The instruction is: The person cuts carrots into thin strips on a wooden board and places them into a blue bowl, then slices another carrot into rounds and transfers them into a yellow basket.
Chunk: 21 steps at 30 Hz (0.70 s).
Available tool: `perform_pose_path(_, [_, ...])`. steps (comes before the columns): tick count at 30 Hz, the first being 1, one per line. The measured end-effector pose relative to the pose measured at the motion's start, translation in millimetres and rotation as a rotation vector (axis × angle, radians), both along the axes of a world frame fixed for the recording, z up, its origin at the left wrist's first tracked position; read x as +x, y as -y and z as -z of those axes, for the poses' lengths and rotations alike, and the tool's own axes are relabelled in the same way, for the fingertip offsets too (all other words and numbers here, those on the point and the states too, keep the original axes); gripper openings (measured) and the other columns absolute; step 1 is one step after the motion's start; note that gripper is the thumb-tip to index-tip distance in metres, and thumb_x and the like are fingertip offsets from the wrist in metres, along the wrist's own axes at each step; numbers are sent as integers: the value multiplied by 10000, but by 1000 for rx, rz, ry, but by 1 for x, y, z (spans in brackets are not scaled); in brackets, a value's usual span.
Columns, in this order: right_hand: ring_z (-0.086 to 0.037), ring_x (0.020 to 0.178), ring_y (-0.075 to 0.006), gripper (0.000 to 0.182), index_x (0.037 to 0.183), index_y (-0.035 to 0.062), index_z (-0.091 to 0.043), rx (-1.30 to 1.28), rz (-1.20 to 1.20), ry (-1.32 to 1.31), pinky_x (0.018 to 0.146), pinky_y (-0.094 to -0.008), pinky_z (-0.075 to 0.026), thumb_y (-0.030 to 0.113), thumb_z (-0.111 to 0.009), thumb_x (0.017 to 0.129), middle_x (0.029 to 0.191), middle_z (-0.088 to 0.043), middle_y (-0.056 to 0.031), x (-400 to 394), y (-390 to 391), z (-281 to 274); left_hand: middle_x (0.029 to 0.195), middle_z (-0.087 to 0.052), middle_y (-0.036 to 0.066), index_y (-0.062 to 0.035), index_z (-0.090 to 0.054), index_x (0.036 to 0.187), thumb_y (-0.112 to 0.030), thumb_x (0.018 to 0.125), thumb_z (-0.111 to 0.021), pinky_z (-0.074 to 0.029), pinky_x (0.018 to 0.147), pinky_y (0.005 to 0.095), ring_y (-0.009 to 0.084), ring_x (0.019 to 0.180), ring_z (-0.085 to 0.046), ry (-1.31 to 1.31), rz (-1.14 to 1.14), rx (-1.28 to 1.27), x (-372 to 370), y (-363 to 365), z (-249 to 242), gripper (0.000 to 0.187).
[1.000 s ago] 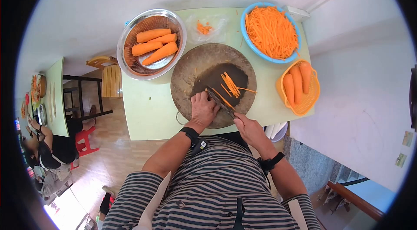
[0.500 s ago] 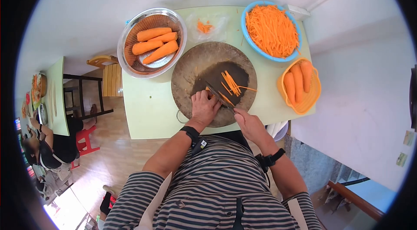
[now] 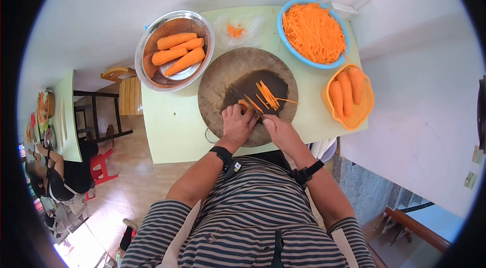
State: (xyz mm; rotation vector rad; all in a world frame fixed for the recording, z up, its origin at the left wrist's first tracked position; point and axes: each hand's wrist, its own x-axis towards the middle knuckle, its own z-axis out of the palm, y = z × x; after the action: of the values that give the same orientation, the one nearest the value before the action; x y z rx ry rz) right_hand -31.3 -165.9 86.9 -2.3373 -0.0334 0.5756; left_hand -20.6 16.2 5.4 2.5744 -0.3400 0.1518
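Note:
On a round, dark chopping board (image 3: 217, 80), my left hand (image 3: 237, 125) presses down with bent fingers on a piece of carrot (image 3: 243, 103), mostly hidden beneath them. My right hand (image 3: 281, 134) is closed on the handle of a knife (image 3: 253, 108), whose narrow blade lies against the carrot, close to my left fingertips. Several thin carrot strips (image 3: 267, 95) lie on the board, up and to the right of the blade.
A steel bowl (image 3: 142, 68) with whole carrots stands at the left, a blue bowl (image 3: 285, 40) of shredded carrot at the upper right, an orange basket (image 3: 364, 111) with carrots below it. Carrot bits (image 3: 235, 30) lie on plastic. Another person (image 3: 66, 174) sits far left.
My right hand has moved left and slightly up with the knife, nearer to my left hand. My left hand has stayed almost in place. The view has shifted slightly.

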Motion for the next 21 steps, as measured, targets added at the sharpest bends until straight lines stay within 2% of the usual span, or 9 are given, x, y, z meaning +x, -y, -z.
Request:
perform_pose_path(2, [-671,948,-461,427,1275,86,-634,162,141,73,831,-502,-537,408,-478,1041,1000,-706,-257,0,3,5,977,-571,77,-143,-743,898,-267,792,-742,-387,862,449,295,985,-532,70,-34,-60,0,1,2,163])
perform_pose_path(3, [-671,948,-461,427,1275,86,-634,162,134,72,831,-502,-537,408,-478,1041,1000,-706,-257,-1,5,4,977,-571,77,-143,-743,898,-267,792,-742,-387,862,449,295,985,-532,71,-41,-59,0,-1,2,163])
perform_pose_path(6, [-669,970,-460,435,1288,72,-622,102,71,58,851,-495,-535,403,-489,1040,1016,-700,-271,-14,18,-5,977,-574,75,-145,-741,893,-258,786,-748,-389,858,446,293,977,-539,113,-42,-96,-1,0,3,155])
perform_pose_path(8, [-670,962,-462,428,1288,60,-617,37,15,-55,844,-492,-538,387,-492,1042,1001,-699,-280,-25,19,-15,986,-562,88,-140,-741,896,-255,773,-754,-388,864,451,306,993,-528,61,-21,-64,-2,-4,3,169])
perform_pose_path(21, [-685,878,-449,409,1287,77,-621,-1,-14,18,773,-515,-544,382,-504,1040,934,-711,-251,-37,16,-11,1024,-544,111,-125,-757,893,-292,740,-772,-384,889,467,326,1032,-501,-17,21,10,-2,-7,7,227])
